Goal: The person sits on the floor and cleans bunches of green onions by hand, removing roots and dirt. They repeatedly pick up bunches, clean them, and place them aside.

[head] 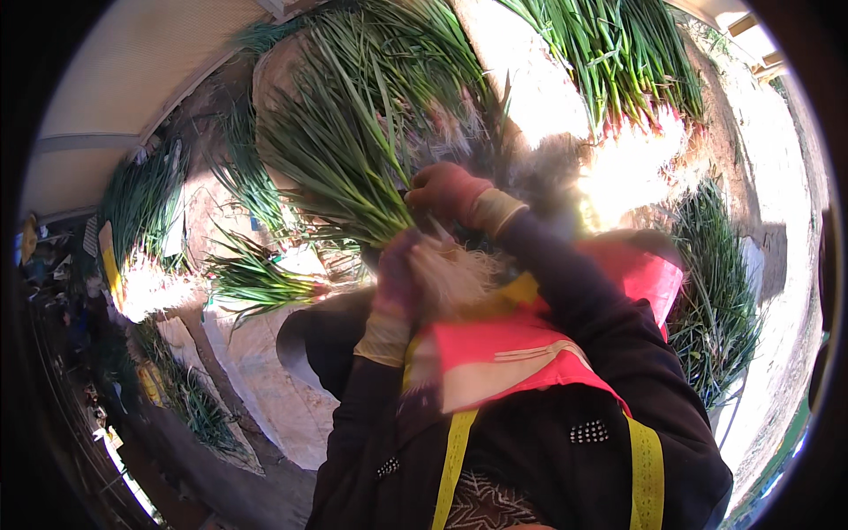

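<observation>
My left hand [397, 275], in a stained glove, grips a bundle of long-leaved plants [338, 159] that look like green garlic, just above their roots. The leaves fan out up and to the left, while the pale, stringy roots [457, 271] point toward my lap and are blurred. Beside the bundle, my right hand [450, 192], also gloved, has its fingers closed at the lower end of one green stalk [391, 156]. The palm side of that hand is hidden. A pink and yellow apron [510, 358] covers my lap below the roots.
More plants lie in heaps at the top [424, 73], upper right [616, 73], right [715, 305] and far left [146, 205]. A small bunch [265, 281] rests left of my knee, near a pale sack [265, 371]. A light-coloured wall panel [146, 73] stands upper left.
</observation>
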A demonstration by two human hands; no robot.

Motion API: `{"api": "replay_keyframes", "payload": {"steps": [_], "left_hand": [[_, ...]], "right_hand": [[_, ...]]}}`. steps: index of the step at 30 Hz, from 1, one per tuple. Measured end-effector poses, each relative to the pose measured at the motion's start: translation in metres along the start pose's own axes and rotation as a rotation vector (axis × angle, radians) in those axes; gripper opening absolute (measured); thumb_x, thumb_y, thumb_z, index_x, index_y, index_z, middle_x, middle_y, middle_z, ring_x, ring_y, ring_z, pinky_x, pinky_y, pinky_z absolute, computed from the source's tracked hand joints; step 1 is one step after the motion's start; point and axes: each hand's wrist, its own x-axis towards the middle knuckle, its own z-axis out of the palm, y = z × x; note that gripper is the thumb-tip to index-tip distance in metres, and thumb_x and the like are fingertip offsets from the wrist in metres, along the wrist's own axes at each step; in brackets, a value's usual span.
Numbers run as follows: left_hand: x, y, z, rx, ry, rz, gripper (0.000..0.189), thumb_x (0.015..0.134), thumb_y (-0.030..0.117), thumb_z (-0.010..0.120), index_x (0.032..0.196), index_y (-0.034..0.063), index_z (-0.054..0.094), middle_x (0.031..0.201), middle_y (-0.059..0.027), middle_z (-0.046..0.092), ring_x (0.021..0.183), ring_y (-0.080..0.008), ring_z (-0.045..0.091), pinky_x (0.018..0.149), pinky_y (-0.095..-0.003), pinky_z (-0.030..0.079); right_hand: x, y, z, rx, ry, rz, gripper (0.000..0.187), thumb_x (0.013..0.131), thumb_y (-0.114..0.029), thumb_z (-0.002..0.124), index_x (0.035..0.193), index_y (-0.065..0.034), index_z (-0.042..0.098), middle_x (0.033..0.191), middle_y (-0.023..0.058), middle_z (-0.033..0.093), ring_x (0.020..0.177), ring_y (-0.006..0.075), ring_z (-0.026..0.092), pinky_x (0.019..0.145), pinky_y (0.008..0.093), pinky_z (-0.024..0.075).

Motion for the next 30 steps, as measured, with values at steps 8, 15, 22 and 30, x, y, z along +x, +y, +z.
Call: {"api": "replay_keyframes", "payload": {"steps": [8,15,22,30], "left_hand": [[-0.032,-0.002,0.025,0.529,0.18,0.237,0.049,0.087,0.046,0.049,0.106,0.001,0.054,0.096,-0.0097,0.059,0.088,-0.0167,0.058,0.077,-0.0318,0.05],[-0.055,0.003,0.063,-0.024,0.184,0.232,0.029,0.087,0.015,0.053,0.113,0.0033,0.053,0.106,-0.0108,0.059,0.094,-0.0224,0.06,0.078,-0.0352,0.054],[-0.072,-0.008,0.073,0.017,0.194,0.271,0.035,0.087,0.021,0.053,0.117,0.0035,0.048,0.11,-0.0134,0.056,0.1,-0.0248,0.057,0.083,-0.0374,0.05],[-0.084,-0.017,0.108,0.306,0.047,0.186,0.028,0.082,0.03,0.057,0.097,0.0063,0.055,0.088,-0.0096,0.059,0.084,-0.022,0.059,0.076,-0.0362,0.05]], "right_hand": [[-0.022,-0.01,0.014,-0.343,0.009,-0.312,0.019,0.08,-0.023,0.056,0.091,-0.0092,0.063,0.089,0.0083,0.059,0.084,0.0273,0.059,0.072,0.034,0.05],[-0.038,-0.028,-0.005,-0.043,0.347,-0.113,0.037,0.076,-0.022,0.062,0.11,-0.01,0.055,0.083,0.0085,0.061,0.073,0.0215,0.062,0.067,0.0334,0.0499],[-0.057,-0.069,0.002,-0.414,0.214,-0.392,0.025,0.072,-0.018,0.058,0.095,-0.0083,0.06,0.083,0.0143,0.063,0.078,0.034,0.062,0.067,0.0422,0.0491],[-0.073,-0.066,-0.001,-0.655,-0.04,-0.33,0.018,0.072,-0.019,0.053,0.081,-0.0088,0.065,0.082,0.0138,0.064,0.076,0.0328,0.062,0.067,0.0413,0.0493]]}}
